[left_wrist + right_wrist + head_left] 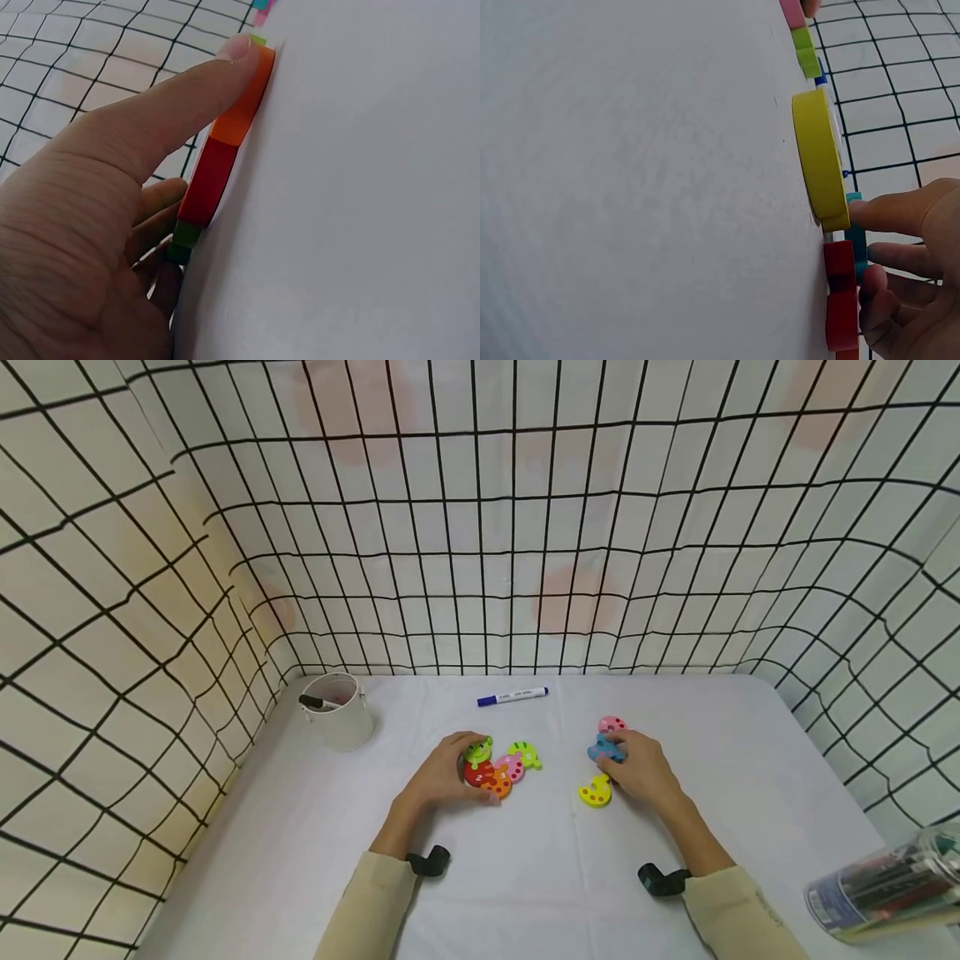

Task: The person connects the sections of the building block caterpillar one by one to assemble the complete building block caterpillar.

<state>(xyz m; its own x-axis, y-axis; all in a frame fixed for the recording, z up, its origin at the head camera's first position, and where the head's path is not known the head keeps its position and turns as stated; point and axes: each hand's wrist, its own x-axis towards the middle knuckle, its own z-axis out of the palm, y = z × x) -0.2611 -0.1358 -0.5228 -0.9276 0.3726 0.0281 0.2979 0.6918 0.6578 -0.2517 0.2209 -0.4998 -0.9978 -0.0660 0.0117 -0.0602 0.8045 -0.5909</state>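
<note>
Joined puzzle pieces lie in a curved caterpillar shape: a green smiling head [477,752], a red piece [476,774], an orange piece [496,784], a pink piece [512,767] and a striped green piece [527,753]. My left hand [438,774] curls round their near side, its thumb on the orange edge and its fingers by the head. Across the table my right hand [645,770] pinches a blue puzzle piece [602,749]. A yellow spotted piece [596,792] and a pink spotted piece [612,723] lie close by. Red pieces [841,319] show beside the right fingers in the right wrist view.
Behind the pieces lies a blue-capped marker [513,697]. A white pail [339,714] with a dark-capped pen stands at the back left. At the near right is a clear jar of pencils [885,885]. Black wire grid [513,568] encloses the back and sides.
</note>
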